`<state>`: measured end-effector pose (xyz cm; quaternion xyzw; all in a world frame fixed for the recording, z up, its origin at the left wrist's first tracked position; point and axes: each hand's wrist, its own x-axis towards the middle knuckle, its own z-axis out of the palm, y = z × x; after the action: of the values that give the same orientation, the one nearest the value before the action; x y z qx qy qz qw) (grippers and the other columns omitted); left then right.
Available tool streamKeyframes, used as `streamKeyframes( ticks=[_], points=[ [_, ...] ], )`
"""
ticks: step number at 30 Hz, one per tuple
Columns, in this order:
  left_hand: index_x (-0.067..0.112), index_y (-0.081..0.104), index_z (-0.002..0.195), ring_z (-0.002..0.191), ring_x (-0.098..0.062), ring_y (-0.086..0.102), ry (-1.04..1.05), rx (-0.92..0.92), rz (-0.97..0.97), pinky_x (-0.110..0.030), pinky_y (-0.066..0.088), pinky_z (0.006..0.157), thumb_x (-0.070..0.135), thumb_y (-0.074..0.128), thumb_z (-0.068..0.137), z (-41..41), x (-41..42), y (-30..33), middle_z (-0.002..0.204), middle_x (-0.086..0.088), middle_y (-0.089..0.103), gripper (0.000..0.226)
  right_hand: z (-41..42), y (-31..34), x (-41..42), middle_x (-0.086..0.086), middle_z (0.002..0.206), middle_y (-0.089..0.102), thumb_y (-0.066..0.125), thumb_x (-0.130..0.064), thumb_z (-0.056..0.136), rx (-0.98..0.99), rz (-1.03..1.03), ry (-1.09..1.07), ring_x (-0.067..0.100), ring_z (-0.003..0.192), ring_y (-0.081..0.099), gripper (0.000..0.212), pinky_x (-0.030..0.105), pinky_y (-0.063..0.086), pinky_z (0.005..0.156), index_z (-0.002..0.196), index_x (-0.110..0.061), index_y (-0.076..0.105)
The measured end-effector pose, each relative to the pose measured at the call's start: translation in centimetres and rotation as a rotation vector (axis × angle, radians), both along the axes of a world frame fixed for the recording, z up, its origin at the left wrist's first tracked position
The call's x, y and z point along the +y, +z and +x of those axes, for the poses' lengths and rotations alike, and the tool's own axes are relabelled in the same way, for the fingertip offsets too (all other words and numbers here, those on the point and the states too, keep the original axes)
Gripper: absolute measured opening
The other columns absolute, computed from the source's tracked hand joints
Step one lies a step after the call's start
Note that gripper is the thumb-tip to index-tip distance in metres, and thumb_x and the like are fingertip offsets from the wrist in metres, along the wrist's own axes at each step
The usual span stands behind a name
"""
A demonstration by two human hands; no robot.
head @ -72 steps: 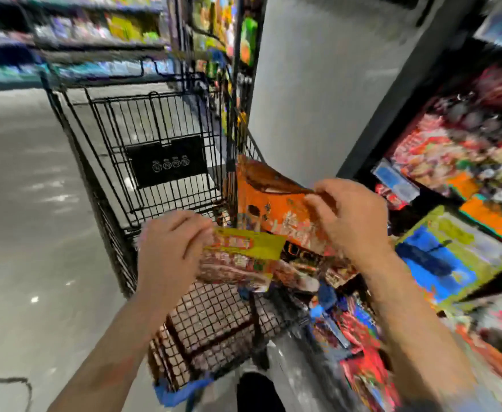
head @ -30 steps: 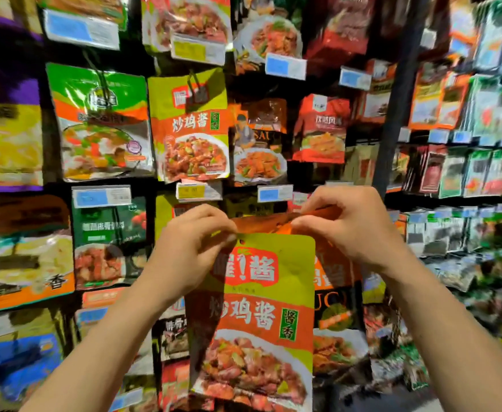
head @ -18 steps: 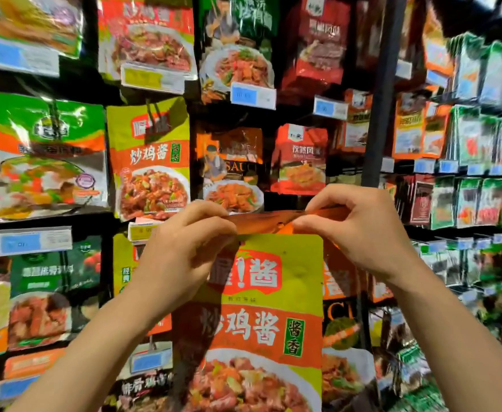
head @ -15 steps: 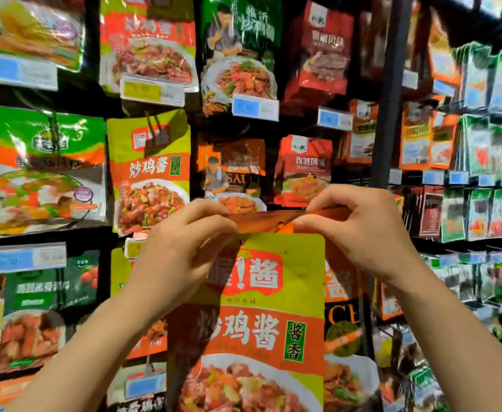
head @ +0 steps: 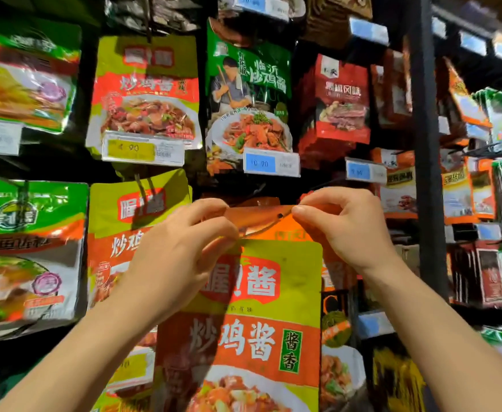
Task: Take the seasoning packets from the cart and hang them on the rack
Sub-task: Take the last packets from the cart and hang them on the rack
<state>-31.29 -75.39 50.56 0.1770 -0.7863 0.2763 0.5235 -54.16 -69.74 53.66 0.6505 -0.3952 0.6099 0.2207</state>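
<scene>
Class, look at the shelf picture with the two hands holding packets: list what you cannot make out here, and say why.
- Hook behind the orange packet: hidden by the left hand and right hand, head view.
- Yellow-green packet: bottom cut off by the frame edge.
- Blue price tag: digits blurred.

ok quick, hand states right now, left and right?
Left hand: closed, pinching the top edge of the orange packet, yellow-green packet in front.
Right hand: closed, pinching the same orange packet's top edge.
</scene>
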Motion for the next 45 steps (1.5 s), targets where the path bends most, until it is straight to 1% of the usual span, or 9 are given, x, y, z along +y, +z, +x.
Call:
streamKeyframes(
  ticks=[6, 12, 19, 23, 27, 31, 37, 41, 45],
  points=[
    [0.024, 0.066, 0.088, 0.103, -0.029, 0.060, 0.119, 0.006, 0.021, -0.041, 0.051, 0.077, 0.029, 0.057, 0.084, -1.6, -3.3, 1.2, 0.120, -0.003, 0.063, 0.012, -1.0, 1.0, -5.4, -0.012, 0.067, 0.068, 0.076, -0.022, 0.075, -0.081, -0.017, 0.016, 0.001, 0.065, 0.062, 0.008, 0.023, 0.048, 0.065, 0.069, -0.024, 0.071],
    [0.021, 0.066, 0.089, 0.115, -0.032, 0.054, 0.129, 0.052, 0.128, -0.042, 0.044, 0.089, 0.017, 0.065, 0.086, -2.6, -4.6, 3.8, 0.134, -0.005, 0.054, 0.005, -1.5, 2.5, -8.8, -0.015, 0.064, 0.064, 0.075, -0.022, 0.077, -0.191, -0.082, 0.082, -0.001, 0.061, 0.058, 0.011, 0.009, 0.040, 0.058, 0.067, -0.024, 0.069],
    [0.016, 0.068, 0.088, 0.115, -0.035, 0.057, 0.194, 0.064, 0.148, -0.039, 0.044, 0.088, 0.013, 0.064, 0.087, -3.2, -4.3, 5.2, 0.134, -0.009, 0.054, 0.005, -1.4, 2.8, -11.9, -0.018, 0.062, 0.060, 0.074, -0.022, 0.077, -0.287, -0.072, 0.188, -0.007, 0.060, 0.054, 0.014, 0.009, 0.039, 0.057, 0.066, -0.025, 0.066],
    [0.017, 0.068, 0.091, 0.118, -0.033, 0.055, 0.203, 0.056, 0.119, -0.033, 0.039, 0.090, 0.009, 0.063, 0.087, -3.4, -4.2, 5.9, 0.135, -0.009, 0.053, 0.010, -1.6, 3.0, -12.5, -0.015, 0.061, 0.060, 0.074, -0.021, 0.077, -0.335, -0.075, 0.236, 0.000, 0.058, 0.054, 0.015, 0.024, 0.043, 0.060, 0.065, -0.022, 0.066],
    [0.017, 0.069, 0.092, 0.118, -0.032, 0.055, 0.218, 0.067, 0.092, -0.032, 0.040, 0.088, 0.010, 0.063, 0.087, -3.6, -4.4, 6.1, 0.136, -0.008, 0.052, 0.010, -1.3, 2.9, -12.8, -0.015, 0.058, 0.060, 0.075, -0.021, 0.075, -0.406, -0.078, 0.253, 0.001, 0.056, 0.051, 0.018, 0.026, 0.041, 0.058, 0.061, -0.021, 0.064],
    [0.013, 0.067, 0.088, 0.104, -0.016, 0.055, 0.216, 0.038, 0.044, -0.030, 0.044, 0.081, 0.008, 0.064, 0.086, -3.6, -4.7, 6.3, 0.135, -0.008, 0.050, 0.005, -1.2, 3.0, -13.2, -0.012, 0.065, 0.064, 0.077, -0.018, 0.072, -0.521, -0.031, 0.309, 0.001, 0.061, 0.058, 0.011, 0.024, 0.046, 0.060, 0.070, -0.021, 0.068],
    [0.011, 0.068, 0.094, 0.114, -0.026, 0.057, 0.261, 0.036, 0.026, -0.027, 0.039, 0.090, 0.010, 0.061, 0.088, -3.6, -5.1, 5.8, 0.129, -0.007, 0.059, 0.009, -1.3, 3.1, -13.5, -0.005, 0.073, 0.067, 0.085, -0.018, 0.062, -0.617, -0.029, 0.363, 0.016, 0.070, 0.066, 0.045, 0.042, 0.054, 0.069, 0.093, -0.018, 0.052],
    [0.010, 0.069, 0.093, 0.113, -0.030, 0.058, 0.259, 0.049, 0.052, -0.033, 0.041, 0.088, 0.003, 0.066, 0.084, -3.7, -5.5, 5.8, 0.127, -0.009, 0.059, 0.012, -1.7, 3.7, -13.6, -0.005, 0.075, 0.066, 0.081, -0.010, 0.066, -0.553, -0.005, 0.334, 0.014, 0.069, 0.065, 0.052, 0.038, 0.051, 0.067, 0.103, -0.020, 0.047],
    [0.014, 0.068, 0.089, 0.112, -0.029, 0.060, 0.255, 0.030, 0.090, -0.032, 0.040, 0.089, 0.009, 0.066, 0.084, -3.8, -7.0, 4.8, 0.123, -0.009, 0.062, 0.008, -2.1, 4.2, -14.3, -0.003, 0.076, 0.065, 0.079, -0.007, 0.065, -0.470, 0.083, 0.258, 0.015, 0.075, 0.062, 0.058, 0.030, 0.043, 0.060, 0.110, -0.021, 0.045]
  ],
)
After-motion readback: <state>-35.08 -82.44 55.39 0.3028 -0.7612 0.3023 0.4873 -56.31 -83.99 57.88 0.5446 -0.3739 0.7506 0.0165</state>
